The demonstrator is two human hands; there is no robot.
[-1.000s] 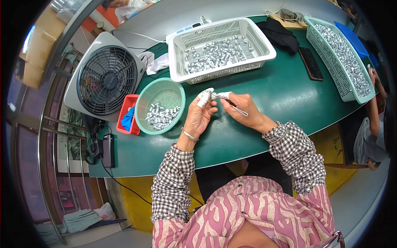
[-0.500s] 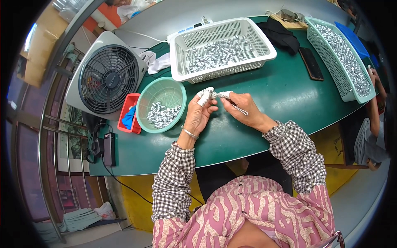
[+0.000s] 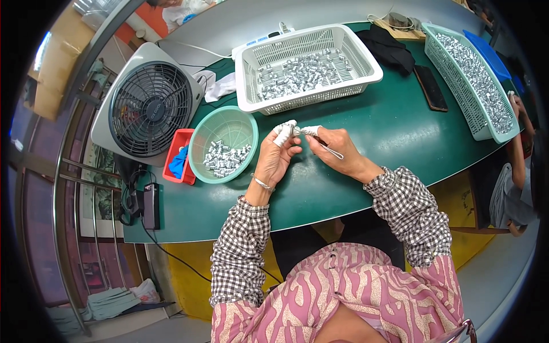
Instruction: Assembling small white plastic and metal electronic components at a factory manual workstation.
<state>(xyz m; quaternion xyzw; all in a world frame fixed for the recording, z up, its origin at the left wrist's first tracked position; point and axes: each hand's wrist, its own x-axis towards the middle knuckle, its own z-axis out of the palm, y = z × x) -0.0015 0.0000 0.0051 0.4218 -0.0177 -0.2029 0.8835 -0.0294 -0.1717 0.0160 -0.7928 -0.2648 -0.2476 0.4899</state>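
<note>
Pinched tight, the fingers of the left hand, with white wrapping on the thumb and forefinger ends, hold a small silvery metal piece mostly hidden between their tips. Facing it, the right hand is closed around a slim metal tool with a looped wire end; its tip points left at the piece, though whether they touch is too small to tell. Both hands are above a glossy green tabletop. Just left of the left hand sits a round pale-green plastic basket with loose silvery metal cylinders inside; beyond the hands stands a white rectangular plastic basket holding more.
</note>
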